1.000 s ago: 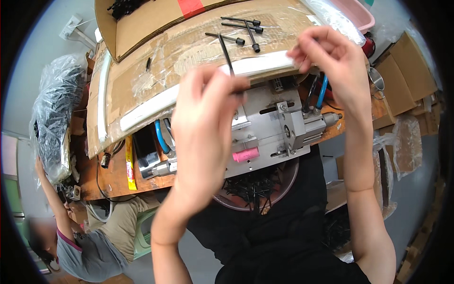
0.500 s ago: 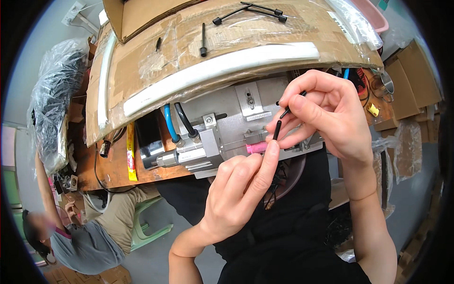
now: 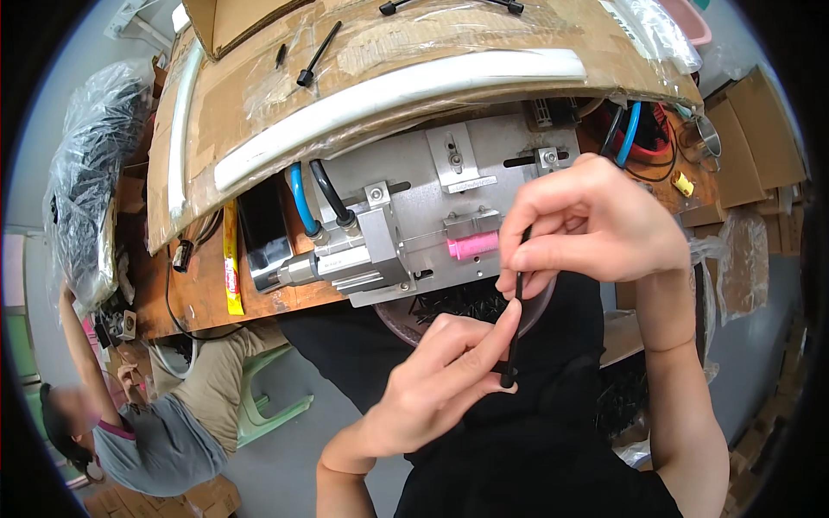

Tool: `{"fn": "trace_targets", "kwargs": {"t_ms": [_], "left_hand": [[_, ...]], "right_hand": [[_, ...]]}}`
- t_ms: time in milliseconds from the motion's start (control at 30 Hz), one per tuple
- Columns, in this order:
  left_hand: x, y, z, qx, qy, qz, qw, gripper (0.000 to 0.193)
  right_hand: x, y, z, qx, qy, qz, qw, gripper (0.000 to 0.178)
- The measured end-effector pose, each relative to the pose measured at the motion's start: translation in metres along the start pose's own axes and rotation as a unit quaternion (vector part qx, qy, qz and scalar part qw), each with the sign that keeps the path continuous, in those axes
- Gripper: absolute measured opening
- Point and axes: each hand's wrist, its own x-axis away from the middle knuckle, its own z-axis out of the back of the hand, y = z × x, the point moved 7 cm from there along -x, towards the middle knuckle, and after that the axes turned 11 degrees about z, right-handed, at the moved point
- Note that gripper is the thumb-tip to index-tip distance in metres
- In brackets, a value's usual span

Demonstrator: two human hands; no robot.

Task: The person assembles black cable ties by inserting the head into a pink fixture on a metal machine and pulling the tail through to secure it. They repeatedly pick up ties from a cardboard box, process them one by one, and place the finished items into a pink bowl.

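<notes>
A thin black rod (image 3: 515,347) with a thicker knobbed lower end stands nearly upright between my hands. My left hand (image 3: 427,380) grips its lower part between thumb and fingers. Above it, my right hand (image 3: 591,229) pinches a slim black pin (image 3: 527,233), which lines up with the rod's top; whether the two are joined is hidden by my fingers. Just beyond my hands lies a metal fixture plate (image 3: 436,194) carrying a pneumatic cylinder (image 3: 354,263) and a pink cylindrical piece (image 3: 473,246). A bowl of small black parts (image 3: 462,302) sits below the plate's front edge.
A plastic-wrapped cardboard sheet (image 3: 371,56) overhangs the fixture, with a black knobbed rod (image 3: 319,53) on it. Blue and black hoses (image 3: 304,198) rise from the cylinder. A phone (image 3: 263,229) and yellow packet (image 3: 231,259) lie left. Another person (image 3: 164,440) sits at far left.
The black pin in my right hand has come down into line with the rod in my left hand. The rod has turned more upright, its knobbed end now showing below my left fingers.
</notes>
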Motion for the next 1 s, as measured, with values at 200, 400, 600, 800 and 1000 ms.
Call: {"fn": "trace_targets", "kwargs": {"t_ms": [200,400,600,800,1000], "left_hand": [[0.017,0.006,-0.017,0.023,0.008,-0.041,0.999,0.068],[0.005,-0.013,-0.034,-0.184,0.073,0.001,0.980,0.072],[-0.017,-0.038,-0.047,-0.342,0.116,0.049,0.931,0.073],[-0.020,-0.037,-0.046,-0.349,0.111,0.042,0.930,0.072],[-0.019,-0.035,-0.041,-0.334,0.092,0.052,0.937,0.072]], "right_hand": [[0.017,0.020,-0.009,-0.124,0.003,-0.046,0.991,0.012],[0.028,0.016,0.013,0.115,0.230,0.126,0.958,0.018],[0.052,0.000,0.013,0.143,0.321,0.155,0.923,0.013],[0.063,-0.006,0.013,0.159,0.347,0.167,0.909,0.013],[0.051,-0.014,0.018,0.223,0.354,0.202,0.886,0.009]]}}
